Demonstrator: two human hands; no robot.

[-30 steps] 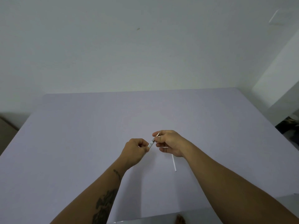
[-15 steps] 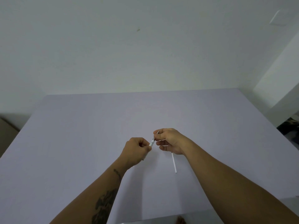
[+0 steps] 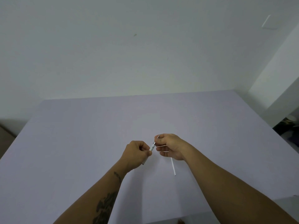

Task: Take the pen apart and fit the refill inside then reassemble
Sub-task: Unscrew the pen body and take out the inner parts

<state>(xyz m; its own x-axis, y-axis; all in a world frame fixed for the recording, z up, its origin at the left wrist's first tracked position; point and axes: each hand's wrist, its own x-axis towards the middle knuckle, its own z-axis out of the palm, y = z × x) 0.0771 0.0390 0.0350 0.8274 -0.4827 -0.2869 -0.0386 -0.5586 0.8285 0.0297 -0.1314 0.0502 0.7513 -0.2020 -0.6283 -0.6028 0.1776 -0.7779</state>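
— White plastic, mostly: that's what shows between the fingers (image 3: 146, 153) of the left hand (image 3: 135, 155). They are curled round the pen barrel (image 3: 151, 148), whose lower end pokes out below the fist.

— And the other side?

— The right hand (image 3: 170, 146) has its thumb and forefinger pinched on the metal tip (image 3: 156, 139) at the barrel's upper end. The remaining fingers of that hand are curled too, and a thin white refill (image 3: 173, 166) hangs down out of the palm, its free end slanting toward the bench (image 3: 80, 143).

— Touching the bench?

— I cannot tell; the end is close above it or just resting on it.

— So where does the job stand?

— My reading is that the pen is at the joint stage: tip and barrel meet right between the two hands, which are just beside each other. Whether the tip is coming off or going on, the view does not settle. The refill is plainly outside the barrel, so fitting it inside is not yet done, and closing the pen up is left after that.

— Anything else around?

— A pale lilac bench top under both forearms and a plain light wall (image 3: 145, 46) behind. No other pen parts show on the bench; anything small, like a spring, would be hidden in the hands.
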